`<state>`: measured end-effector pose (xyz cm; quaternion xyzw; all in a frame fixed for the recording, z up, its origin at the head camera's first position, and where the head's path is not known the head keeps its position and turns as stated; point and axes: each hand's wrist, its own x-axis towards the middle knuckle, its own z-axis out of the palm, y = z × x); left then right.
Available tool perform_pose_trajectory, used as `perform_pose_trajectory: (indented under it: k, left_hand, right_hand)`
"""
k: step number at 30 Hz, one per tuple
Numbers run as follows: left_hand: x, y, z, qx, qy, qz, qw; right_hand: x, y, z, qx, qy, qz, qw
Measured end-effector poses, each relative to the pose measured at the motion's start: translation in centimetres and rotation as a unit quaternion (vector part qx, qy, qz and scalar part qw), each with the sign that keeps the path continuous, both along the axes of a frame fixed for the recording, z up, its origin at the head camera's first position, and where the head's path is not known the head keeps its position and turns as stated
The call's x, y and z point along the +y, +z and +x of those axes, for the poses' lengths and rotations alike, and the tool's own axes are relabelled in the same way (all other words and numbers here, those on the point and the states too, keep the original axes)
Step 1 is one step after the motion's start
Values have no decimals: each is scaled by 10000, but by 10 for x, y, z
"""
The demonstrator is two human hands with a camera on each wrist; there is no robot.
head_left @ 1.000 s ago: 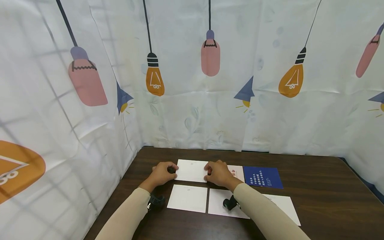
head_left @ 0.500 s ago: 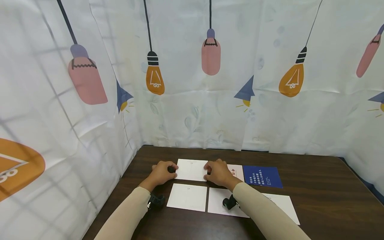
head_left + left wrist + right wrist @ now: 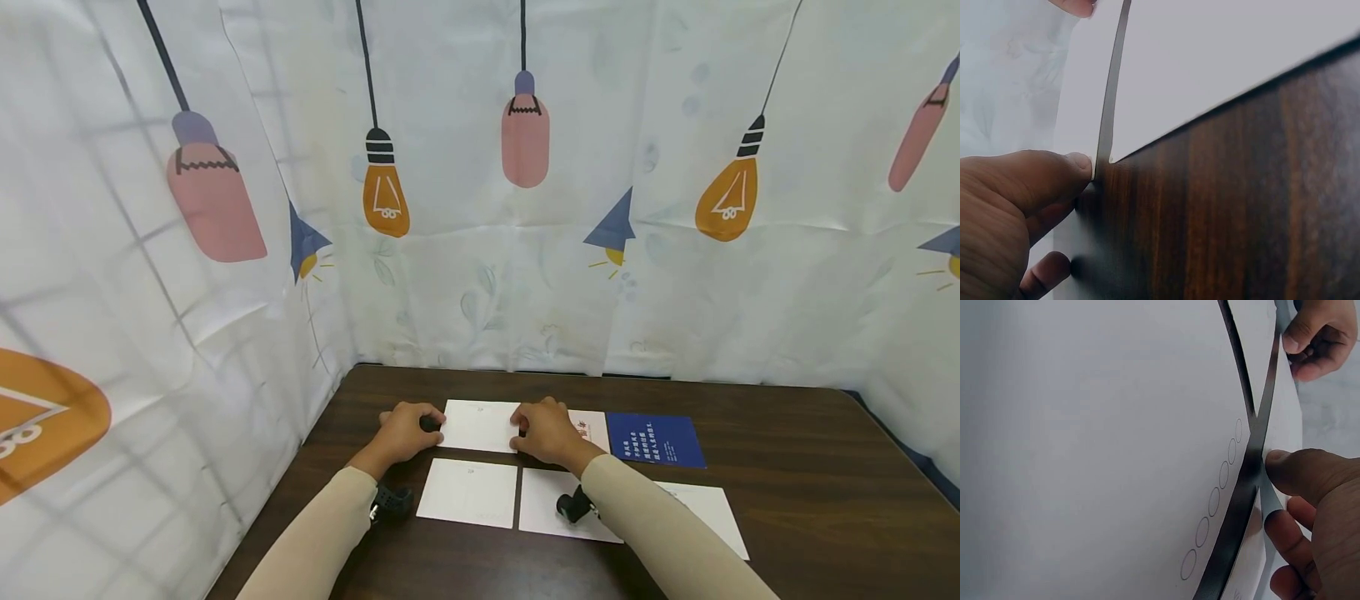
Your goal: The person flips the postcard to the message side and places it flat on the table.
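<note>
White card (image 3: 480, 426) held by its two side edges

Just below the centre of the head frame, the card is gripped at its left edge by the left hand (image 3: 402, 432) and at its right edge by the right hand (image 3: 551, 432). In each hand the thumb and index finger are curved into an arc, with a gap left between their tips, which are set at the card's corners. Whether the card is resting fully on the dark table (image 3: 810, 450) cannot be told.

Toward the bottom of the frame, a row is formed by the bottom-left card (image 3: 468, 493), the bottom-middle card (image 3: 540, 502) and the bottom-right card (image 3: 708, 510), all white; the last two are partly covered by the right sleeve (image 3: 660, 525). Right of centre, a red-lettered card (image 3: 591, 427) is partly hidden by the right hand, and a blue card (image 3: 660, 442) is placed beside it
</note>
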<state>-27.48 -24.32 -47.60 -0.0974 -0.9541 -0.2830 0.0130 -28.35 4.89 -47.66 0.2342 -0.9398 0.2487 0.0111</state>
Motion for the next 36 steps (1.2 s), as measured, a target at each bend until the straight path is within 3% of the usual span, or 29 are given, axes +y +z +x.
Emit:
perform_pose_trajectory:
  k: [12,22,25,36]
  left_hand:
    - [0,1,3,-17,4,25,10000]
    - [-1,4,2,10,36,64,10000]
    - [0,5,1,80,32,-6,10000]
    - [20,16,3,257,-377,-50,9989]
  right_hand:
    - [0,1,0,-58,-4,56,10000]
    - [9,13,5,-429,-406,-365,9976]
    - [14,15,6,-455,-335,-395,9976]
    - [32,14,4,-403,-161,-285,9987]
